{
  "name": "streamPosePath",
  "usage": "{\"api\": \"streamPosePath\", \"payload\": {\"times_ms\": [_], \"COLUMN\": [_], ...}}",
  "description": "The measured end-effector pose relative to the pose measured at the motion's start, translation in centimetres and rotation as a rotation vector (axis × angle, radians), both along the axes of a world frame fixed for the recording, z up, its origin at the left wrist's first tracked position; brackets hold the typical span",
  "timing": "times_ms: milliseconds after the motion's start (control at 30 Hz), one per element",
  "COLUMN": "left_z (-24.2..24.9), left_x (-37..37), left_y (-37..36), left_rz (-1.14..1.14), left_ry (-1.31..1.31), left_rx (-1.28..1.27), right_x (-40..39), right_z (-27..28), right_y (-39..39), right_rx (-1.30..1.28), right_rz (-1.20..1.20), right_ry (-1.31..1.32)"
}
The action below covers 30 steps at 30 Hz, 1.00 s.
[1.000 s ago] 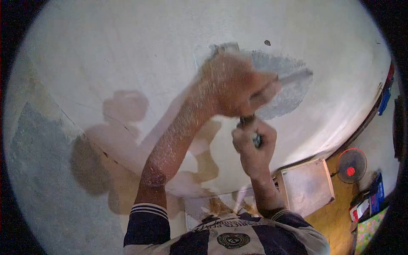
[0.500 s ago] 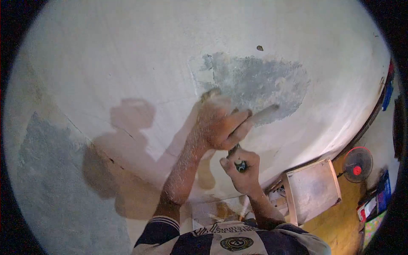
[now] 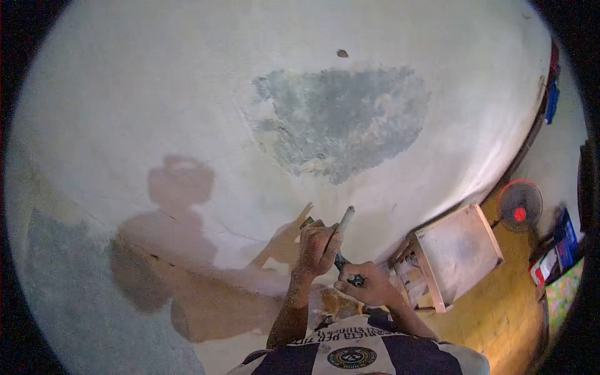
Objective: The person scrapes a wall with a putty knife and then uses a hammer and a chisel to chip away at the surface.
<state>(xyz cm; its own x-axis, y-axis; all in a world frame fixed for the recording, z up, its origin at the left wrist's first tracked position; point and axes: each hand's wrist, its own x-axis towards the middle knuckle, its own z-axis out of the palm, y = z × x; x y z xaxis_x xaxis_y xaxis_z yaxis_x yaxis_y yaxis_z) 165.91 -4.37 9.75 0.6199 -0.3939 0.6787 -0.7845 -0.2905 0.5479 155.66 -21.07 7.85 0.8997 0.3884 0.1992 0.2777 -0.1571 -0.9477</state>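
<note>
My left hand (image 3: pixel 317 251) is closed around a pale, stick-like tool (image 3: pixel 345 222) with a darker tip, pointing up toward the wall. A small dark piece (image 3: pixel 306 222) shows at the other side of this fist. Just to the right and lower, my right hand (image 3: pixel 370 282) grips a tool with a dark green handle (image 3: pixel 356 280); its dark upper part (image 3: pixel 340 261) reaches up to the left hand. Both hands are in front of my chest, below a rough grey patch (image 3: pixel 344 119) where the pale wall (image 3: pixel 187 94) has lost its surface coat.
A small hole (image 3: pixel 342 54) sits above the patch. Another grey area (image 3: pixel 69 275) covers the lower left wall, beside my shadow (image 3: pixel 162 250). At the right are a wooden stand (image 3: pixel 459 256), a red-rimmed fan (image 3: pixel 520 200) and blue items (image 3: pixel 565 237) over a yellowish tiled floor (image 3: pixel 481 319).
Both hands have come down, away from the patch and closer to my chest, the left one farthest. The grey patch stands uncovered, and the view has shifted slightly. Both grips stay closed.
</note>
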Motion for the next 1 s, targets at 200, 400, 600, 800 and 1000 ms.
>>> {"api": "streamPosePath", "payload": {"times_ms": [200,400,600,800,1000], "left_z": [0.1,1.7,2.2,3.3,4.4], "left_x": [0.0,-1.3,-1.3,-0.9,-0.2], "left_y": [-1.9,-3.6,-4.4,-8.2,-11.5], "left_rz": [-0.07,-0.049,0.045,0.103,0.128], "left_ry": [-0.015,-0.01,0.005,-0.023,-0.207], "left_rx": [-0.009,-0.039,0.047,0.012,0.174], "right_x": [-1.3,-1.3,0.5,1.6,2.5], "right_z": [0.4,0.8,1.3,1.2,1.4], "right_y": [-1.4,-2.7,-5.1,-8.0,-10.6], "right_rx": [-0.015,0.032,0.019,0.112,0.131], "right_rz": [-0.014,0.009,0.121,0.094,0.033], "right_ry": [-0.016,-0.098,-0.114,-0.103,-0.118]}}
